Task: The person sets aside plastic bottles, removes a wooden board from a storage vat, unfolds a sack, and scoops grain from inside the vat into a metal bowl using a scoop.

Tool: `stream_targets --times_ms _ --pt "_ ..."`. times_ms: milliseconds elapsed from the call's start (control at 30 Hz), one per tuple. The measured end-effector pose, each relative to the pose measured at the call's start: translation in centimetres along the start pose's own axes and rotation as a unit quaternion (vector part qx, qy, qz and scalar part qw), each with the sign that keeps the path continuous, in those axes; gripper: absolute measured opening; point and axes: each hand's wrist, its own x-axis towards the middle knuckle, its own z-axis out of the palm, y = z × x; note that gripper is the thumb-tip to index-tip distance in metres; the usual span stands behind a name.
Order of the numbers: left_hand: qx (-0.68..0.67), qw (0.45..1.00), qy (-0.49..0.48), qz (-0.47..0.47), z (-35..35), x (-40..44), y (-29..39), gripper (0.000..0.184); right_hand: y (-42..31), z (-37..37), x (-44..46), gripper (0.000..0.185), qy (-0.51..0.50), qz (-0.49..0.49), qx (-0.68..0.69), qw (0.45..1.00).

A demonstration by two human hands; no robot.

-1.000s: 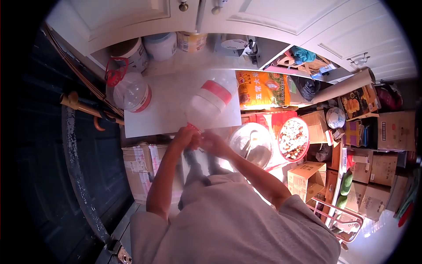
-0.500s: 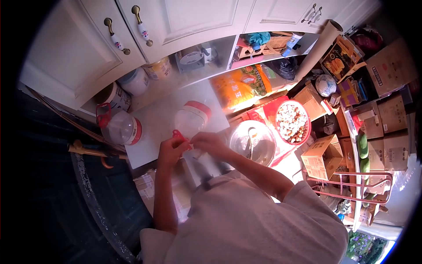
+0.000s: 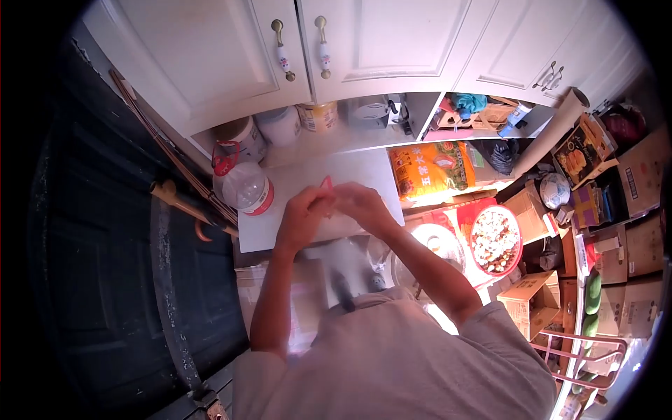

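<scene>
My left hand (image 3: 306, 212) and my right hand (image 3: 362, 208) meet over the white worktop, fingers closed and close together. Between them a small red plastic piece (image 3: 327, 183) sticks up; its exact kind is mostly covered by my fingers. Something clear and pale shows faintly under the hands, too hidden to make out. To the left, a clear plastic jug (image 3: 246, 187) with a red handle and a red band leans on the worktop (image 3: 294, 173).
On the right are a metal basin (image 3: 456, 246), partly behind my right arm, and a red bowl (image 3: 495, 241) of whitish and brown pieces. An orange bag (image 3: 428, 170) lies behind them. White tubs (image 3: 278, 126) fill the shelf. A dark door (image 3: 105, 245) stands at the left.
The view has swung, so the surroundings sit further right and lower. My hands are closer together and higher. The second clear container with a red band, visible before beyond my hands, no longer shows plainly.
</scene>
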Motion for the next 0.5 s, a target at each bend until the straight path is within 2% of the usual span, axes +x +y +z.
stream_targets --times_ms 67,100,200,233,333,367,433,467,500 --pt "0.047 0.999 -0.020 0.011 0.3 0.0 1.2 0.012 0.1 0.5 0.5 0.020 0.015 -0.018 -0.086 0.996" --pt "0.060 0.997 -0.007 0.047 0.4 0.2 0.7 0.012 0.2 0.9 0.7 0.018 0.012 0.002 -0.019 1.000" --pt "0.127 0.990 -0.016 0.060 -0.3 0.3 2.6 0.011 1.0 0.5 1.1 0.019 -0.025 0.021 -0.076 0.997" --pt "0.122 0.989 -0.032 0.083 -0.4 0.5 2.6 0.011 1.4 0.6 1.2 0.019 -0.032 0.013 -0.056 0.998" --pt "0.022 0.998 -0.047 0.024 -0.5 0.6 3.4 0.012 2.2 0.3 1.6 0.020 -0.041 0.005 -0.036 0.998" --pt "0.090 0.993 -0.010 0.075 -1.1 1.2 2.3 0.016 1.8 0.4 1.5 0.019 -0.002 0.001 -0.038 0.999" --pt "0.236 0.938 0.220 0.124 -2.9 2.7 1.2 0.022 1.8 0.4 1.5 0.019 0.040 0.024 -0.009 0.999" --pt "0.337 0.869 0.323 0.162 -4.9 3.9 0.1 0.028 1.9 0.2 1.4 0.019 0.063 0.038 0.006 0.997" --pt "0.426 0.809 0.372 0.163 -7.0 5.0 0.2 0.032 2.2 0.1 1.3 0.018 0.078 0.047 -0.010 0.996"
